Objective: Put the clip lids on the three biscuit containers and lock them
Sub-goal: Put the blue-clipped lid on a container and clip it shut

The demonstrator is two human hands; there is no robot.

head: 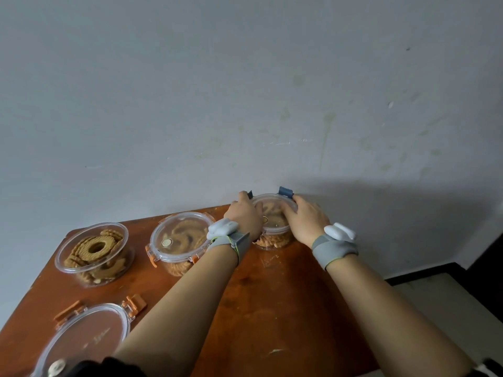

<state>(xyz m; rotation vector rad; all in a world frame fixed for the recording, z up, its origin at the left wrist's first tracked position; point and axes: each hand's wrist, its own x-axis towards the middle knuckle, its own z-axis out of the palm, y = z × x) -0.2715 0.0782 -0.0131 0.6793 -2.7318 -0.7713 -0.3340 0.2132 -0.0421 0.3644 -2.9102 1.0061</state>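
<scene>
Three clear round biscuit containers stand on the brown table [272,295]. The far right container [273,213] has a clear lid with blue clips; two blue clips stick up at its far side. My left hand [243,213] rests on the lid's left edge and my right hand [304,216] on its right edge, both pressing it. The middle container [179,238] wears a lid with orange clips. The left container [95,251] is uncovered, full of ring biscuits. A loose clear lid with orange clips [87,336] lies flat at the front left.
A grey wall rises right behind the table's far edge. The table's right edge drops to a pale floor with a dark skirting [424,273]. Both wrists carry grey straps with white devices.
</scene>
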